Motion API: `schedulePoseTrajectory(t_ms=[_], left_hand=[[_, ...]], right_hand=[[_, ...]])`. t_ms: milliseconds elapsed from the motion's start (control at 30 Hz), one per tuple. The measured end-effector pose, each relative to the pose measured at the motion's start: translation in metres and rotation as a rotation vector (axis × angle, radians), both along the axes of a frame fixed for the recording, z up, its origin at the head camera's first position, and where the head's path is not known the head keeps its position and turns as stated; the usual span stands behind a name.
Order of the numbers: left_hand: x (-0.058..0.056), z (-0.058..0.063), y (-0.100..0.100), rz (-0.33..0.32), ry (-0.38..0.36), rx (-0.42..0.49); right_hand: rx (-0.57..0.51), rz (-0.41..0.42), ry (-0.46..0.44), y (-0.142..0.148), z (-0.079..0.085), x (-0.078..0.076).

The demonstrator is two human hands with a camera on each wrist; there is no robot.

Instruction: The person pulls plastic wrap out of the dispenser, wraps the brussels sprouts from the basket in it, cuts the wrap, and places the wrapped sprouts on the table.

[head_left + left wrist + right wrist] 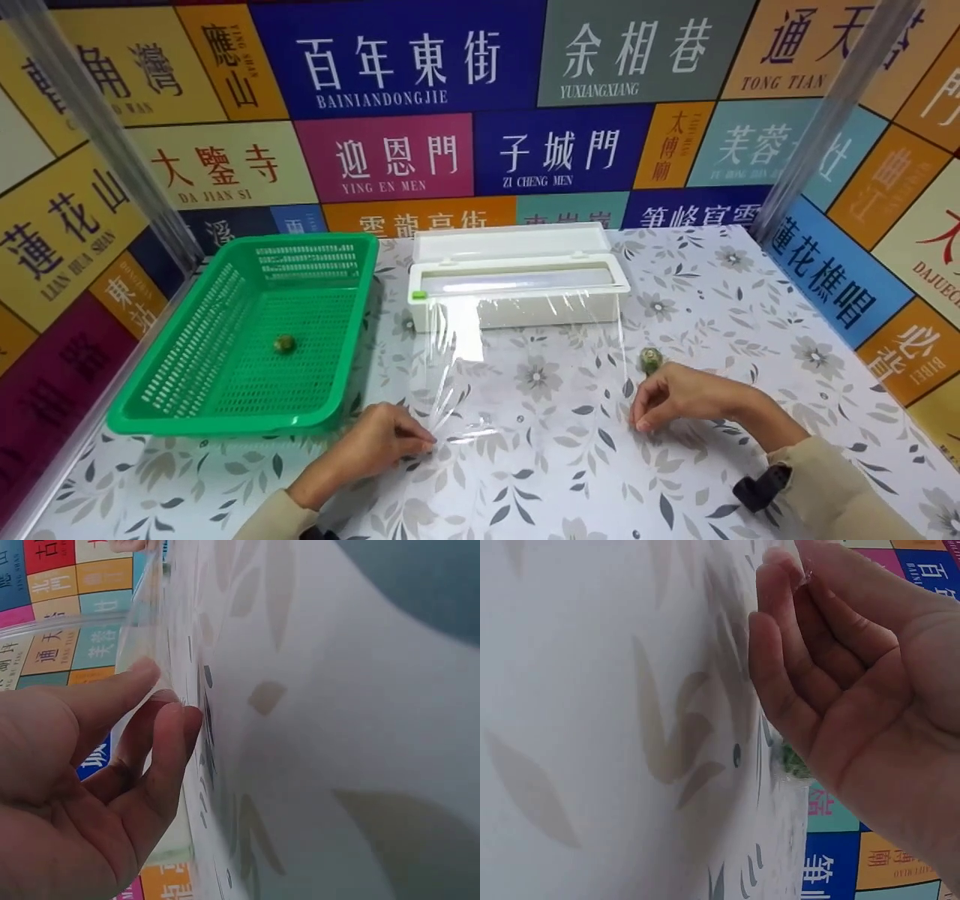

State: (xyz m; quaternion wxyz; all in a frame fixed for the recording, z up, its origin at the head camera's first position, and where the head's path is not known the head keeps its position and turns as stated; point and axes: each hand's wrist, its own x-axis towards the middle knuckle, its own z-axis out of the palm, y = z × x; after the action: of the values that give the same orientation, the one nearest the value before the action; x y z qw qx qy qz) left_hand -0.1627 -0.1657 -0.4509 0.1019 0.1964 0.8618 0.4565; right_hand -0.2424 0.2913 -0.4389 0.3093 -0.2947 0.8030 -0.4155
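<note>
A sheet of clear plastic wrap point(525, 375) stretches from a white wrap dispenser box point(551, 309) toward the person. At its near left corner the left hand point(381, 439) pinches the film between thumb and fingers. The right hand point(686, 397) pinches the near right corner; in the right wrist view a bit of film point(804, 576) shows at the fingertips. Just behind the right hand lies a small green and brown round item point(650, 360), which seems to have film around it. A similar round item point(284, 343) sits in the green plastic basket point(341, 420).
The dispenser's white lid point(510, 238) stands raised at the back, and a green slider point(419, 295) sits at its left front corner. A floral cloth point(540, 487) covers the table. Clear posts point(832, 112) and sign-patterned walls point(405, 60) enclose the back and sides.
</note>
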Motion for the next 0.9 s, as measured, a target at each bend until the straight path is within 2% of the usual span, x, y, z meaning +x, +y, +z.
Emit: schedulePoseTrajectory(t_ms=[133,300,467,667,833,900], left_hand=[[-0.001,-0.002,0.0,-0.013,-0.003,0.012],[-0.003,-0.003,0.002,-0.007,-0.014,-0.005],[-0.005,-0.002,0.005,0.026,-0.032,-0.017],[-0.006,0.0,0.008,0.054,-0.072,-0.029],[-0.006,0.0,0.01,0.052,-0.074,-0.05],[-0.005,0.0,0.011,0.048,-0.062,-0.057]], right_hand=[[0.029,-0.085,0.009,-0.004,-0.001,0.005],[0.017,-0.265,0.001,-0.014,-0.007,0.013],[0.048,-0.397,0.081,-0.023,-0.01,0.018],[0.044,-0.426,0.144,-0.024,-0.013,0.022],[-0.033,-0.439,0.079,-0.023,-0.014,0.026],[-0.018,-0.449,0.076,-0.024,-0.012,0.027]])
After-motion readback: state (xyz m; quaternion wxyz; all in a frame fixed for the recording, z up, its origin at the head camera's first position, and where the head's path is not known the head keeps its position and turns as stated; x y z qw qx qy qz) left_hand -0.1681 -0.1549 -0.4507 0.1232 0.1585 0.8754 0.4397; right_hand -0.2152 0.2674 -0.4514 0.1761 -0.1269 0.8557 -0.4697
